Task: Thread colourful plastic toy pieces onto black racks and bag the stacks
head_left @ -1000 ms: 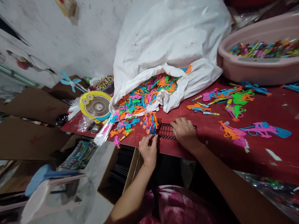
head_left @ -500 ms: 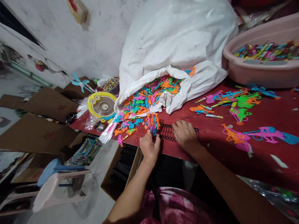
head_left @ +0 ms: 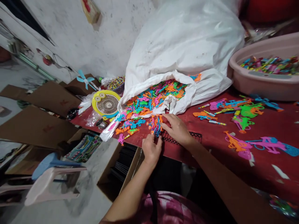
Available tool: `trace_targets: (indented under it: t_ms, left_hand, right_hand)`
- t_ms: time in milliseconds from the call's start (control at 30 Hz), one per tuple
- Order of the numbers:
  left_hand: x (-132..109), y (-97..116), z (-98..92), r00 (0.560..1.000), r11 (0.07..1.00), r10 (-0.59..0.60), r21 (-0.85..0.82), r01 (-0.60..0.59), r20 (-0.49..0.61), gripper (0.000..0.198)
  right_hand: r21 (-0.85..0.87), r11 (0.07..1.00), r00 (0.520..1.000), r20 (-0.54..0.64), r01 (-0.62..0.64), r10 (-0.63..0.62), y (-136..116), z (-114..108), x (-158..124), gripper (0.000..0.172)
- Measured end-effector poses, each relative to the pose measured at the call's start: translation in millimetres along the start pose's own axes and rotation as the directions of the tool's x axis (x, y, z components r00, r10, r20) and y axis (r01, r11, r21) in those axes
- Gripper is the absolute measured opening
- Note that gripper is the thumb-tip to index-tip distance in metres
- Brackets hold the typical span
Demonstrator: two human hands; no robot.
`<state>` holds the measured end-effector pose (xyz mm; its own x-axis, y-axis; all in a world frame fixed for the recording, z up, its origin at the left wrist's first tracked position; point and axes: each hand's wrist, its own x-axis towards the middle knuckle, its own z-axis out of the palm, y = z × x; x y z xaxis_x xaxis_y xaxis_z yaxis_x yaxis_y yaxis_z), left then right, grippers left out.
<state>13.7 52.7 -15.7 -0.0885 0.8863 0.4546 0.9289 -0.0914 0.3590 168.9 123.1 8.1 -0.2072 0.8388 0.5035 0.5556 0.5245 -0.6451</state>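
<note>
A black plastic grid (head_left: pixel 196 137) lies flat along the table's front edge. At its left end stands a tight bunch of orange, pink and blue plastic toy pieces (head_left: pixel 156 123). My left hand (head_left: pixel 151 148) is closed at the grid's left end, just below the bunch, thumb against it; its fingertips are partly hidden. Over the grid's middle, my right hand (head_left: pixel 177 130) stretches its thumb and index finger apart towards the bunch's right side. Nothing shows between those fingers, and the hand covers part of the grid.
Behind, a big white sack (head_left: pixel 184 46) spills similar toy pieces (head_left: pixel 149 99) onto the red table (head_left: pixel 210 155). Loose toy guns (head_left: pixel 268 143) lie at right, below a pink tub (head_left: pixel 261 84). A yellow fan (head_left: pixel 106 104) stands at left. Below sits a carton (head_left: pixel 109 177) of black grids.
My right hand has moved left along the grid to the bunch and opened its thumb and index finger. My left hand stays by the grid's left end. The view has shifted slightly.
</note>
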Motion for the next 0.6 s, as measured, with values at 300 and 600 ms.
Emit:
trace_targets:
  t_ms: [300,600]
  left_hand:
    - [-0.3,-1.0,1.9,0.985,0.994,0.041,-0.092,-0.057,-0.169,0.019]
    - [10.8,6.4,1.3,0.989,0.989,0.099,0.120,-0.086,-0.109,0.027]
  right_hand:
    - [0.082,0.993,0.994,0.068,-0.086,0.081,-1.4,16.9,22.0,0.020]
    - [0.076,0.995,0.995,0.074,-0.068,0.062,4.4,25.9,33.3,0.016]
